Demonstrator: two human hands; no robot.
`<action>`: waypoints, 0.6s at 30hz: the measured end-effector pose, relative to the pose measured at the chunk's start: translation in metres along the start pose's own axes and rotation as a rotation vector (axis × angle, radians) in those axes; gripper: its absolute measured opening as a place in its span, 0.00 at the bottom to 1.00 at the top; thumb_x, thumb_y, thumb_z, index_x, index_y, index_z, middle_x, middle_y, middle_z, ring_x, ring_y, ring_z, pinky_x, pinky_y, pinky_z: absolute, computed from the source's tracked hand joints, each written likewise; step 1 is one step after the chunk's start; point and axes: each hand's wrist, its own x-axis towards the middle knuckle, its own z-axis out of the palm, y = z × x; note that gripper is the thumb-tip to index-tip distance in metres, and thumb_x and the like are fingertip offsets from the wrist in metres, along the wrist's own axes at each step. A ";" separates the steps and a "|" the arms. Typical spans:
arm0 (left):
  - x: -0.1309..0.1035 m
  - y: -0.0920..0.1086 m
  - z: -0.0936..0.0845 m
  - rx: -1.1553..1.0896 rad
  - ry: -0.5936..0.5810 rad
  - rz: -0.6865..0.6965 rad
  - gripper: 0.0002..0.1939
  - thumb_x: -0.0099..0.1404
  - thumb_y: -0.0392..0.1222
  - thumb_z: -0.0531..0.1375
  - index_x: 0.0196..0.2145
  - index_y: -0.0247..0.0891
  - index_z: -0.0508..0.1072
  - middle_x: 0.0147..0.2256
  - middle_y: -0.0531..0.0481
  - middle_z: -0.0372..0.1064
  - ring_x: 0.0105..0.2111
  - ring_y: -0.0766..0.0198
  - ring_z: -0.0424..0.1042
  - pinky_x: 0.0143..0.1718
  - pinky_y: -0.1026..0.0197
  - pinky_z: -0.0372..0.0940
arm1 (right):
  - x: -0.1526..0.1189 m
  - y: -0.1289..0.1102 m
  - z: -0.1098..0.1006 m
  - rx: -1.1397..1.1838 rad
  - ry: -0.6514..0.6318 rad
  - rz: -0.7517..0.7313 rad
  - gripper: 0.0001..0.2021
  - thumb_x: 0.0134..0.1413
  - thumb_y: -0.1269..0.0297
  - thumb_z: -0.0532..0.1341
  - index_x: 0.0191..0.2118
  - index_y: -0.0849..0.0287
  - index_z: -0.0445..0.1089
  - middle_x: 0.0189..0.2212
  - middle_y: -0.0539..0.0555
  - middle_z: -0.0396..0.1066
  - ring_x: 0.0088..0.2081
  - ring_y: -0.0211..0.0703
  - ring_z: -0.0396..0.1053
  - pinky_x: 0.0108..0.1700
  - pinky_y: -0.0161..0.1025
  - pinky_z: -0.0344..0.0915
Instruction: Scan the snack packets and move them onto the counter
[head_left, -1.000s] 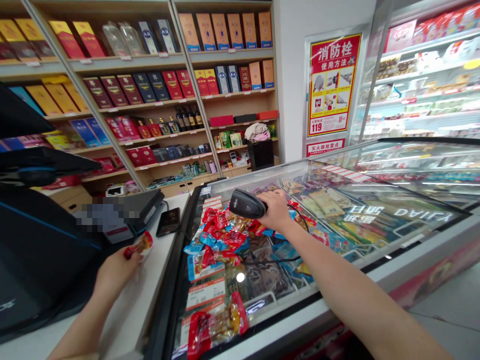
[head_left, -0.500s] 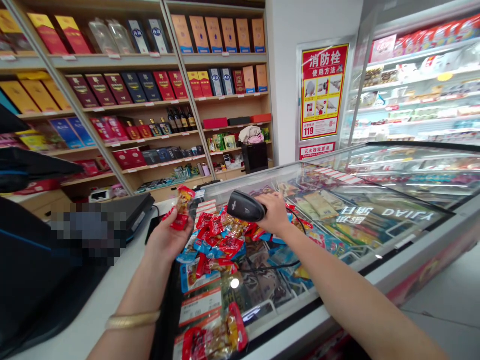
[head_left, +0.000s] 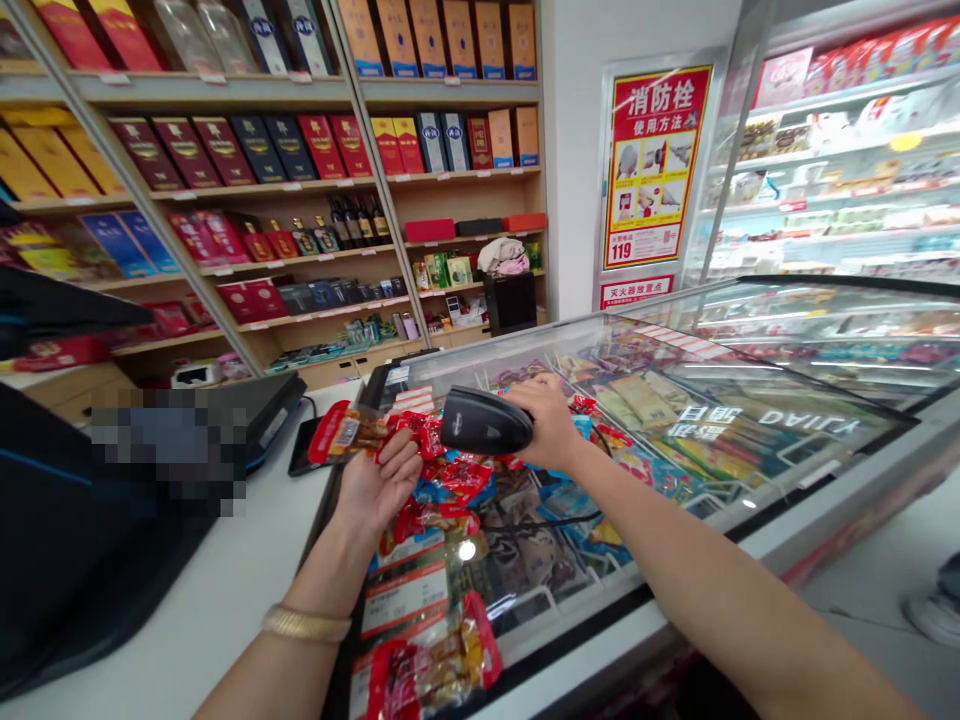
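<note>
Over the left end of the glass-topped freezer, my left hand (head_left: 382, 480) is closed on a red snack packet (head_left: 346, 432) with a clear middle and a white barcode label facing up. My right hand (head_left: 547, 420) is wrapped round the grip of a black barcode scanner (head_left: 486, 420), its head pointing left toward the packet. Beneath both hands lies a heap of red and blue snack packets (head_left: 457, 478), partly hidden by the scanner and my fingers. A scanner cable (head_left: 555, 523) loops across the glass.
Another red packet (head_left: 431, 670) lies at the freezer's near left corner, by price cards (head_left: 405, 598). Left are a white counter (head_left: 262, 560), a phone (head_left: 304, 445) and dark checkout equipment (head_left: 60, 520). Shelves of boxes (head_left: 292, 190) stand behind; a lit display fridge (head_left: 840, 170) is at right.
My left hand has moved right and turned over, bringing the packet's barcode side up near the scanner. The scanner has shifted slightly left. The view has tilted a little downward.
</note>
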 end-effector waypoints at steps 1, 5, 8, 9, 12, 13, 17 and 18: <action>0.000 0.000 0.000 0.011 0.004 0.013 0.17 0.70 0.22 0.44 0.27 0.38 0.58 0.17 0.61 0.44 0.12 0.75 0.48 0.14 0.70 0.41 | 0.000 -0.001 0.000 -0.001 -0.002 0.001 0.16 0.44 0.54 0.64 0.40 0.55 0.76 0.30 0.53 0.74 0.35 0.48 0.68 0.47 0.45 0.50; 0.002 -0.002 0.000 0.047 0.015 0.045 0.16 0.70 0.22 0.45 0.28 0.38 0.59 0.18 0.61 0.41 0.12 0.74 0.46 0.14 0.69 0.40 | 0.000 -0.001 0.001 0.007 -0.008 -0.006 0.17 0.43 0.55 0.64 0.40 0.56 0.76 0.30 0.53 0.74 0.35 0.48 0.68 0.47 0.45 0.50; 0.003 -0.003 0.001 0.077 0.039 0.056 0.16 0.69 0.22 0.46 0.27 0.38 0.57 0.18 0.62 0.40 0.12 0.74 0.45 0.15 0.69 0.40 | 0.000 -0.003 0.001 0.027 -0.014 -0.021 0.17 0.42 0.56 0.64 0.40 0.55 0.76 0.31 0.53 0.75 0.35 0.48 0.68 0.47 0.46 0.50; 0.004 -0.003 0.002 0.089 0.050 0.062 0.16 0.69 0.22 0.45 0.27 0.38 0.58 0.18 0.62 0.40 0.12 0.75 0.45 0.15 0.69 0.40 | 0.000 -0.004 0.001 0.038 -0.012 -0.026 0.17 0.42 0.57 0.63 0.40 0.55 0.76 0.31 0.53 0.75 0.35 0.48 0.68 0.47 0.46 0.50; 0.004 -0.005 0.005 0.128 0.091 0.083 0.16 0.71 0.25 0.45 0.27 0.38 0.59 0.18 0.62 0.40 0.11 0.75 0.45 0.15 0.69 0.38 | -0.001 -0.007 0.001 0.071 -0.003 -0.036 0.18 0.41 0.57 0.63 0.40 0.55 0.76 0.32 0.54 0.77 0.36 0.48 0.69 0.47 0.46 0.49; 0.004 -0.005 0.007 0.136 0.104 0.091 0.16 0.72 0.26 0.45 0.27 0.38 0.59 0.18 0.62 0.40 0.11 0.75 0.45 0.14 0.69 0.38 | -0.001 -0.008 0.001 0.077 -0.005 -0.038 0.18 0.41 0.56 0.63 0.40 0.55 0.76 0.33 0.54 0.77 0.36 0.49 0.69 0.47 0.46 0.49; 0.003 -0.006 0.009 0.155 0.130 0.107 0.16 0.72 0.27 0.45 0.28 0.38 0.61 0.17 0.62 0.41 0.11 0.74 0.44 0.14 0.69 0.37 | -0.001 -0.008 0.001 0.073 -0.023 -0.032 0.18 0.41 0.55 0.63 0.40 0.56 0.76 0.32 0.54 0.77 0.36 0.49 0.69 0.47 0.46 0.49; 0.003 -0.007 0.009 0.158 0.129 0.110 0.16 0.72 0.26 0.45 0.28 0.38 0.61 0.17 0.62 0.41 0.11 0.74 0.45 0.14 0.69 0.38 | -0.001 -0.008 0.001 0.070 -0.026 -0.027 0.18 0.41 0.55 0.64 0.40 0.55 0.76 0.32 0.54 0.77 0.36 0.49 0.69 0.47 0.46 0.49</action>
